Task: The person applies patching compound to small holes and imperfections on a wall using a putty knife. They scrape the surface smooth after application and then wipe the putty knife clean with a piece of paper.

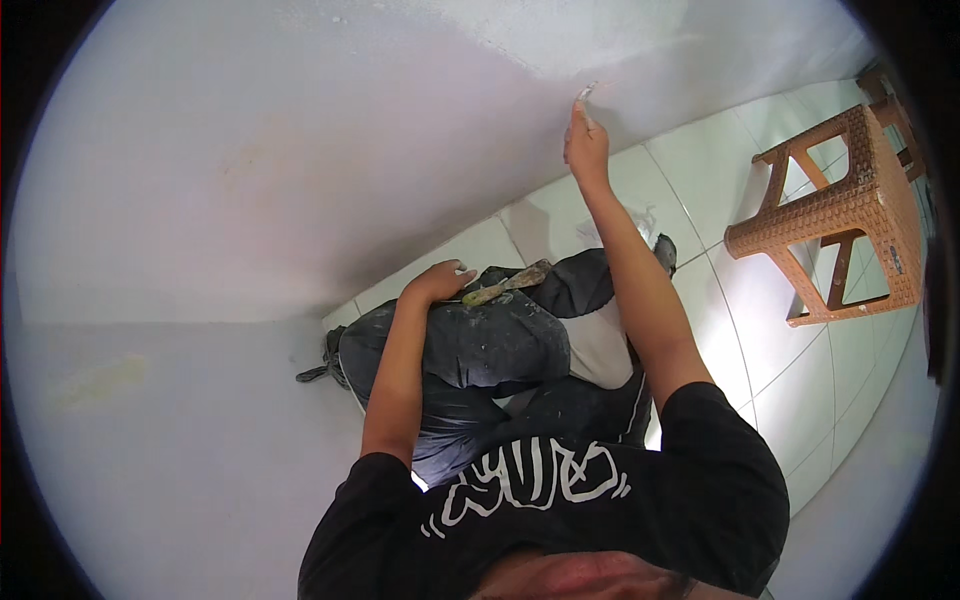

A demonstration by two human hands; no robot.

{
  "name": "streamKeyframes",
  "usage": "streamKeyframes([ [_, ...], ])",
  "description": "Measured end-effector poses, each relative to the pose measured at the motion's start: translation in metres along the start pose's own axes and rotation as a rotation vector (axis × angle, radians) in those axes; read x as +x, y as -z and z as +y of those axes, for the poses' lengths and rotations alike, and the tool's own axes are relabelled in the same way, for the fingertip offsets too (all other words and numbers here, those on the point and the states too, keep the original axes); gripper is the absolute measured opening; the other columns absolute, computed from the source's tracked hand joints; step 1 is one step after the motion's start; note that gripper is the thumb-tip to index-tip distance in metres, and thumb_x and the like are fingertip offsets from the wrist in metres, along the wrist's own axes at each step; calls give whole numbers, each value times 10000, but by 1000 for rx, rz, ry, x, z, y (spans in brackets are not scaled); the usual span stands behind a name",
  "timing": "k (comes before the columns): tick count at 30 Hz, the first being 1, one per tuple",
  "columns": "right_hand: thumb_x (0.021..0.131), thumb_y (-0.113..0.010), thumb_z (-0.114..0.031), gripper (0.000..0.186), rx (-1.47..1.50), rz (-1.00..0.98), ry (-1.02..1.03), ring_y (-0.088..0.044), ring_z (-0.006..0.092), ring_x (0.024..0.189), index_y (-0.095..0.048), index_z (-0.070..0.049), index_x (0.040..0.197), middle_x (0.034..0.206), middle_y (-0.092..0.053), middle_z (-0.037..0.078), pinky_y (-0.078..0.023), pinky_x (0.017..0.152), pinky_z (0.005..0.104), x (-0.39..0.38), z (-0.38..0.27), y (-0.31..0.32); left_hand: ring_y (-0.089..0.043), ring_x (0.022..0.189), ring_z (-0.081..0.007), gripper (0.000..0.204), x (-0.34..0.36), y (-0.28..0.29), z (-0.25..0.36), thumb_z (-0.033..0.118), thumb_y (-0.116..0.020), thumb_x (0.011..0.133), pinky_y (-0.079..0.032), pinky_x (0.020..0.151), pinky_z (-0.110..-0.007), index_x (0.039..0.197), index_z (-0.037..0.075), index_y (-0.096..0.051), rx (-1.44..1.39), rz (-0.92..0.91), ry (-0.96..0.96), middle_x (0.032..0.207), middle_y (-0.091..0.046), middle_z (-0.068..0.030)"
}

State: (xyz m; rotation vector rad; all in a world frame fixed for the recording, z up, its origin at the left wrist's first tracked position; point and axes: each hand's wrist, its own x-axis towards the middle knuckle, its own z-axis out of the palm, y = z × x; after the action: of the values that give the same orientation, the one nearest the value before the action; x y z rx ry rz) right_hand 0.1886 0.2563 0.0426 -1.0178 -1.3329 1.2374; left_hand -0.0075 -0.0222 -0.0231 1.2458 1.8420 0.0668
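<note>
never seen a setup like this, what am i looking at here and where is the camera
There's no machine: these are a person's own bare hands. The single picture comes from a wide fisheye camera on their head, looking down, so straight edges bend toward the rim.

The right hand reaches out to a pale wall; something whitish shows at its fingertips, too small to identify. The left hand is by the person's dark trousers, next to a scraper-like tool lying across them. On the right, a brown woven-pattern stool stands out against the tiled floor.
</note>
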Motion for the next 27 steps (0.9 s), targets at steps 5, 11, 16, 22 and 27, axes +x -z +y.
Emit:
streamKeyframes([
  [5, 1028, -483, -416, 593, -56, 12, -34, -390, 154, 539, -457, 16, 621, 546, -405, 51, -352, 538, 378, 3, 1, 4, -580, 1196, -387, 641, -2, 4, 5, 540, -520, 952, -444, 1011, -431, 1247, -22, -610, -18, -35, 40, 1253, -620, -261],
  [11, 1021, -493, -419, 590, -171, 43, 23, -377, 191, 567, -467, 50, 663, 556, -390, 119, -364, 563, 412, -1, -3, 3, -666, 929, -257, 611, 4, -2, -6, 523, -531, 965, -500, 848, -378, 1197, -36, -615, 5, 12, -28, 1000, -709, -165],
  [16, 1024, -488, -417, 587, -203, 16, 71, -358, 202, 571, -446, 53, 675, 578, -344, 152, -360, 563, 421, -7, -3, -3, -670, 948, -260, 615, -1, 0, -7, 522, -536, 962, -501, 856, -376, 1206, -37, -615, -18, 5, 0, 1015, -710, -176],
  [22, 1030, -503, -418, 526, -146, 40, 103, -372, 81, 483, -426, -105, 615, 535, -385, -35, -319, 462, 289, 3, 7, 3, -674, 949, -263, 613, 4, -1, -4, 527, -531, 963, -502, 860, -381, 1202, -31, -619, 1, 20, -27, 1011, -712, -181],
  [27, 1035, -487, -432, 533, -62, 10, 81, -361, 82, 419, -396, -127, 607, 523, -377, -37, -310, 399, 275, -3, 7, -1, -675, 941, -261, 603, 4, -2, -6, 529, -532, 963, -501, 854, -377, 1179, -26, -622, -16, 18, -21, 1009, -713, -175],
])
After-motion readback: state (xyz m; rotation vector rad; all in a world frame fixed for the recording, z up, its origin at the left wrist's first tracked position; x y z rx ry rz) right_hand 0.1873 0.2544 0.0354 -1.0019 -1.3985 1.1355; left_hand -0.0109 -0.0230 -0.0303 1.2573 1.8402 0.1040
